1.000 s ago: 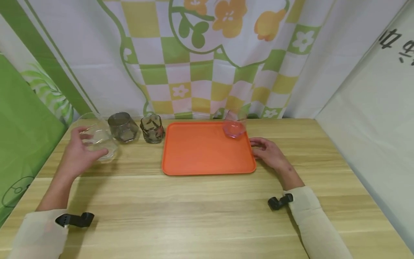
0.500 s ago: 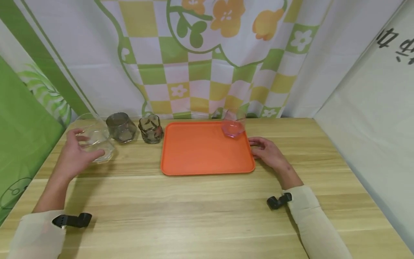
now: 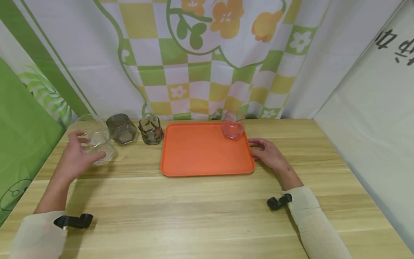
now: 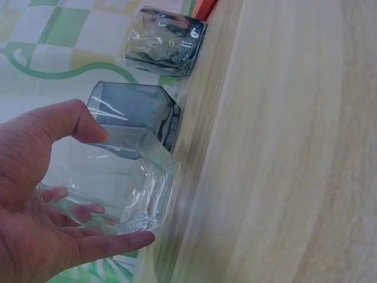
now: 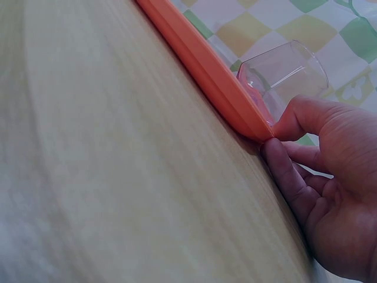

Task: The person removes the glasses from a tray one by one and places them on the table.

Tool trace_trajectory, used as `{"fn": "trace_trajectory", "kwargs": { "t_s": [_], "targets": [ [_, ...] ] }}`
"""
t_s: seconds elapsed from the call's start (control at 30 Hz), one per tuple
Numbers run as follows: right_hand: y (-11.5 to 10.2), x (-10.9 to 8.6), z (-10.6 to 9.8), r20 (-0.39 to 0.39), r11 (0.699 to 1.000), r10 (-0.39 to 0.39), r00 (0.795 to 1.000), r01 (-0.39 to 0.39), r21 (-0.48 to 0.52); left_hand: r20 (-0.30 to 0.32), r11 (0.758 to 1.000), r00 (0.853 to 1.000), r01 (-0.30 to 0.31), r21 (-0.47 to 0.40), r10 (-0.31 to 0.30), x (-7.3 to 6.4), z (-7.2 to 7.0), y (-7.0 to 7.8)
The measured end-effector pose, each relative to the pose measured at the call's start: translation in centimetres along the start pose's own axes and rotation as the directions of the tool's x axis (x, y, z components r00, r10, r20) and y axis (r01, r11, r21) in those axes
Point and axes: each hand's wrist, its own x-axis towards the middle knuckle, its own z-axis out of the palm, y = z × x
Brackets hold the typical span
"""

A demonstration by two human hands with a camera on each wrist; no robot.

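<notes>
While a checked, flower-print curtain point(image 3: 181, 54) hangs behind, a wood-grain table point(image 3: 181, 212) bears an orange rectangular tray point(image 3: 203, 151), whose right edge the right hand point(image 3: 268, 154) pinches between thumb and fingers. Well to the tray's left, the left hand point(image 3: 76, 157) grips a clear faceted tumbler point(image 4: 141, 183), thumb and fingers curled round its sides. Just beside that glass stands a smoky-grey faceted tumbler point(image 3: 121, 130), a pink-based tumbler point(image 3: 233, 130) sits at the tray's far right corner, and a smaller, wavy-sided dark tumbler point(image 3: 151, 132) stands near the tray's left edge.
</notes>
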Motion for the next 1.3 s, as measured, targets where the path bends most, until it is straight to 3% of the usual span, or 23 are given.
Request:
{"fn": "trace_trajectory", "kwargs": {
  "t_s": [0.33,0.73,1.13,1.3],
  "targets": [
    [0.20,-0.04,-0.01,-0.001,1.000,0.000,1.000,0.000,0.008,0.009,1.000,1.000,0.000,-0.007,0.000,-0.14,0.11,-0.10],
    [0.51,-0.06,-0.08,0.008,1.000,-0.014,1.000,0.014,0.020,0.076,0.999,0.997,0.005,-0.033,-0.002,-0.13,-0.09,-0.12],
    [0.32,-0.10,-0.02,0.000,1.000,-0.004,1.000,0.004,0.015,0.071,0.999,0.997,0.003,-0.039,-0.001,-0.21,-0.22,-0.33],
    [0.20,-0.06,-0.02,0.001,1.000,-0.009,1.000,0.009,0.009,0.010,0.999,1.000,-0.017,-0.027,0.017,-0.67,-0.27,-0.27]
  ]
}}
